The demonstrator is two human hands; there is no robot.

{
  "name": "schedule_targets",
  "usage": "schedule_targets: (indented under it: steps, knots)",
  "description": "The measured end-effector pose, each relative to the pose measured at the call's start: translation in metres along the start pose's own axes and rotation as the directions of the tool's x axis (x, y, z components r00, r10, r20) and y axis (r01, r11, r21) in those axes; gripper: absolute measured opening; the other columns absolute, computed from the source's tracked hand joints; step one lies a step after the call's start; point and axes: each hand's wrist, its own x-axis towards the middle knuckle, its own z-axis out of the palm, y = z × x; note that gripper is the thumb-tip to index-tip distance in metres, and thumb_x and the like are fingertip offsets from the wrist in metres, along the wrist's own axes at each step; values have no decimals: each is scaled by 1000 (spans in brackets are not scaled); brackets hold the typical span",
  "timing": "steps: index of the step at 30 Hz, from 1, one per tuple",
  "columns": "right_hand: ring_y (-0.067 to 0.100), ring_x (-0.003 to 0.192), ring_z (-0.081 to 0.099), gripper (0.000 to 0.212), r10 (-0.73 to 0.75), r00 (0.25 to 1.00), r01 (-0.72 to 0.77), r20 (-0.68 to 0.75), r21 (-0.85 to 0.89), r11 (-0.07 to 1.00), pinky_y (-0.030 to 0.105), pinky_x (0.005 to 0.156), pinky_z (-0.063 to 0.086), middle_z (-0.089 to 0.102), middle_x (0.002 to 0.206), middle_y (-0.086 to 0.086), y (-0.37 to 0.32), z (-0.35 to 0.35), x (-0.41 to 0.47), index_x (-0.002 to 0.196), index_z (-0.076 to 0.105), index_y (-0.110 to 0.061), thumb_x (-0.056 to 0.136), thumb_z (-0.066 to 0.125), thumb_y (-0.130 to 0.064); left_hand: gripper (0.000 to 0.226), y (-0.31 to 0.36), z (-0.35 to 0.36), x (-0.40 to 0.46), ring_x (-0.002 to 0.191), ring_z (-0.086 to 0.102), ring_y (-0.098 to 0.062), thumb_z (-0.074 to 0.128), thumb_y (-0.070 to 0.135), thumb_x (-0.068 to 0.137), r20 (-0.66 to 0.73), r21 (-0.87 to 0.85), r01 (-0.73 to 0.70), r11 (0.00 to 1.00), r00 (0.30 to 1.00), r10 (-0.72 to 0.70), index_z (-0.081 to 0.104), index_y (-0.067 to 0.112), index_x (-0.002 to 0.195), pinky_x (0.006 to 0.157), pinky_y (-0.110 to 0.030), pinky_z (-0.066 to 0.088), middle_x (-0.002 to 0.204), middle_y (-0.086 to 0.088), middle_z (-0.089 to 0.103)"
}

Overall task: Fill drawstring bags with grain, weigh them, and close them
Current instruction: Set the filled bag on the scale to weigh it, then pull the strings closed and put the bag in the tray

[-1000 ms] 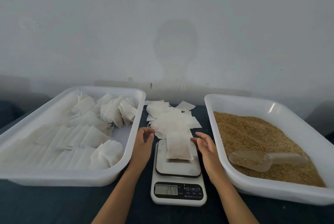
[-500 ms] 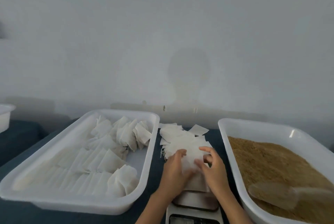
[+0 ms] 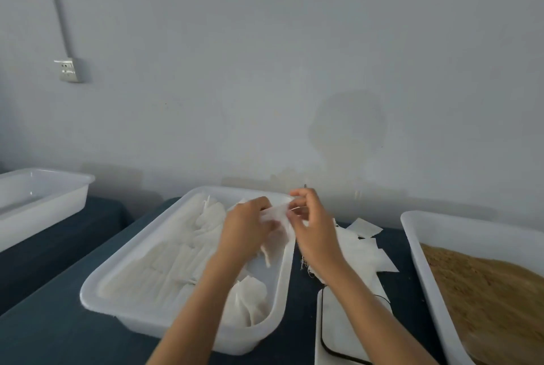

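bag [image 3: 276, 214] pinched between left hand [image 3: 245, 229] and right hand [image 3: 313, 226] fingers, raised over tray [image 3: 179, 320] rim | soft, light, grain shifts inside, likely sags | best held at the neck by the cord | long axis roughly vertical, mouth toward fingertips, body hanging below

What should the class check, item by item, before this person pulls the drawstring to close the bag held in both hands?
1. Both hands grip the bag: left hand, right hand: ok.
2. Drawstring found: cannot tell.
3. Bag holds grain: cannot tell.
4. Scale platform free for the next bag: ok.
5. Tray of closed bags within reach, below the hands: ok.
6. Grain tray nearby on the right: ok.
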Motion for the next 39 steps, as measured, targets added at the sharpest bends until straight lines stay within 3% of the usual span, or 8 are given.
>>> schedule_targets:
  steps: [8, 12, 17, 22, 26, 29, 34, 39]
  knots:
    - [30, 127, 44, 54, 496, 771, -273, 400, -497, 824, 32, 99, 37, 43, 139, 15, 15, 83, -4, 143, 24, -6, 92, 40, -4, 36, -80, 15, 4, 73, 42, -15, 60, 18, 82, 417, 188, 242, 952, 858, -300, 32, 20, 59, 58, -24, 30, 65, 4, 41]
    - [32, 121, 51, 39, 620, 610, -112, 493, -722, 683, 35, 97, 41, 52, 133, 18, 20, 102, -1, 134, 44, 0, 96, 42, -10, 20, -91, 22, 1, 108, 56, -23, 56, 19, 84, 439, 318, 261, 912, 812, -385, 43, 18, 70, 85, -28, 43, 107, -9, 59]
    - [31, 126, 46, 44, 703, 497, -95, 509, -773, 627, 34, 102, 36, 45, 138, 19, 28, 106, 1, 137, 39, 2, 97, 46, -14, 30, -96, 30, -2, 102, 58, -21, 58, 23, 79, 425, 428, 247, 870, 794, -434, 51, 11, 105, 72, -22, 39, 107, -5, 59]
    - [33, 124, 47, 39, 652, 533, 76, 539, -798, 597, 37, 101, 38, 47, 135, 21, 18, 98, -3, 133, 43, 3, 97, 46, -12, 40, -94, 36, -1, 110, 55, -21, 58, 32, 82, 382, 447, 208, 870, 835, -396, 48, 15, 117, 79, -25, 39, 119, -4, 57]
    - [25, 107, 58, 29, 162, 903, 107, 399, -573, 813, 34, 89, 44, 62, 118, 6, 13, 67, 6, 120, 56, -12, 95, 42, -9, 35, -92, 32, 1, 104, 59, -24, 59, 29, 86, 278, 289, 204, 935, 917, -286, 39, 14, 112, 80, -30, 43, 112, -4, 61]
    - [20, 95, 59, 27, 59, 987, 39, 147, -587, 809, 32, 82, 48, 64, 106, 0, 32, 27, 25, 106, 60, -14, 92, 38, -6, 37, -87, 30, 3, 102, 55, -23, 62, 20, 85, 124, 81, 150, 985, 979, -159, 35, 13, 109, 79, -32, 42, 108, 0, 58]
    - [25, 106, 54, 22, 428, 897, -167, 111, -811, 561, 29, 76, 40, 56, 118, 9, 96, -31, 28, 112, 51, -7, 92, 43, -11, 29, -80, 35, 2, 97, 52, -15, 62, 15, 85, 11, 11, -9, 1000, 1000, 9, 40, 18, 102, 76, -27, 41, 102, 10, 54]
    - [30, 125, 38, 78, 662, 740, -200, 120, -900, 387, 34, 98, 37, 34, 137, 10, 138, -35, 9, 137, 27, -12, 80, 61, -52, 20, -83, 39, 1, 101, 48, -12, 59, 16, 87, 62, 75, -93, 993, 994, 88, 45, 21, 101, 74, -18, 31, 99, 14, 48]
